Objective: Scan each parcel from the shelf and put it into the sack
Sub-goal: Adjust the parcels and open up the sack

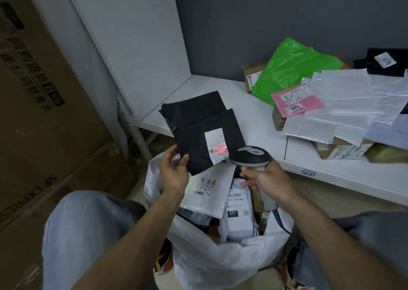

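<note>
Left hand [173, 170] pinched the black parcel [198, 135] at its lower left corner, thumb in front, fingers behind, holding it over the open sack [220, 261], just off the shelf's [220, 95] front edge near its left end. Right hand [265, 179] had fingers clamped round the scanner [251, 157] handle, red line across the parcel's label [216, 146]. White parcels [238, 214] lay in the sack; green parcel [293, 69], pink parcel [295, 103] and others sat piled toward the shelf's right end.
</note>
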